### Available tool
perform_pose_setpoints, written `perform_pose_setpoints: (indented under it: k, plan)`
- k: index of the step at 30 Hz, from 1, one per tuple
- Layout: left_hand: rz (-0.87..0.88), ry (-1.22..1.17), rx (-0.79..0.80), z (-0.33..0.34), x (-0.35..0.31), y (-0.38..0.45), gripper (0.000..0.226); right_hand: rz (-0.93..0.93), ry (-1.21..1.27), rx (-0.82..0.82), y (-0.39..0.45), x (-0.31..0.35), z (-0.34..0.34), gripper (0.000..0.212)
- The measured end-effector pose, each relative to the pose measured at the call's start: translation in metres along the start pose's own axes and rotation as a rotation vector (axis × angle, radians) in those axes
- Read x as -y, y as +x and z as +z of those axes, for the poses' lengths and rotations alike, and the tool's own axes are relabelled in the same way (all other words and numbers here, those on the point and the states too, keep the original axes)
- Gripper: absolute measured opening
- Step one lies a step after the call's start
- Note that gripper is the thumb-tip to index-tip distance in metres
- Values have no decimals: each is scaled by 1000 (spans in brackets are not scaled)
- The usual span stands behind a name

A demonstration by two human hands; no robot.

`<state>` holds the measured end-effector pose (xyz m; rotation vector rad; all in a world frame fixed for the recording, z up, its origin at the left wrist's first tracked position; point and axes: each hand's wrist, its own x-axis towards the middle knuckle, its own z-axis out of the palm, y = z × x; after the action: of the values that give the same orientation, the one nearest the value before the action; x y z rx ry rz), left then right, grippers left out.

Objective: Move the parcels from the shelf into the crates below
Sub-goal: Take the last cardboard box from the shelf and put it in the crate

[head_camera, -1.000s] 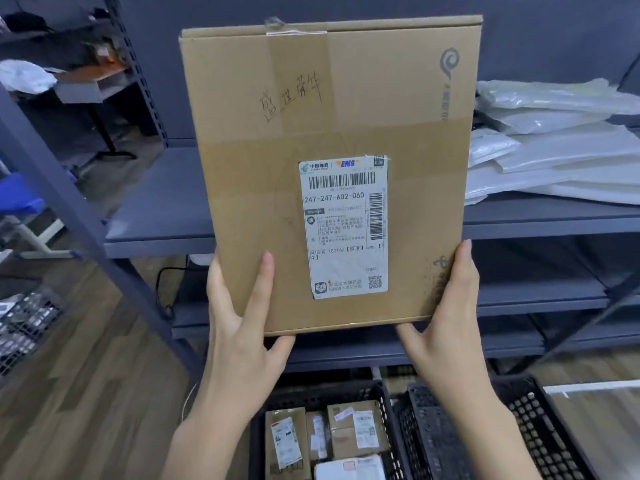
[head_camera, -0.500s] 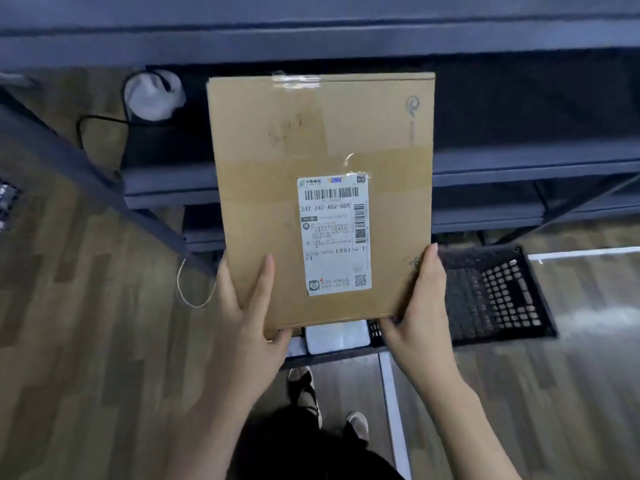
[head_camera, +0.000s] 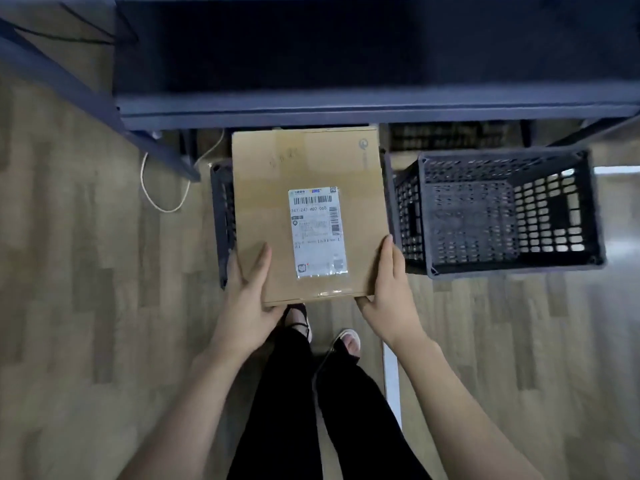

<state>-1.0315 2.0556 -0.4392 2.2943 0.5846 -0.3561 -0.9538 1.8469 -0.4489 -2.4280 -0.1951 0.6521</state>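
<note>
Both hands grip the cardboard parcel by its near corners, left hand and right hand, thumbs flat on top; it hovers over the left crate, beside the right crate.

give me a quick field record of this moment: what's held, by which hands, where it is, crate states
held item: cardboard box with a shipping label
left hand: grips the box's near left corner
right hand: grips the box's near right corner
box position: over the left crate, hiding its inside
right crate: no parcels visible in it
shelf: just beyond both crates
</note>
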Motion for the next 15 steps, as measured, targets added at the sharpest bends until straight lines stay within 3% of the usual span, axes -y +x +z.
perform_pose_setpoints:
  k: [8, 15]
  plan:
    - [-88, 87, 137, 60, 100, 98, 105, 56, -92, 186, 95, -49, 105, 107]
    - [-135, 112, 183, 91, 139, 137, 102, 66, -142, 249, 138, -73, 156, 106]
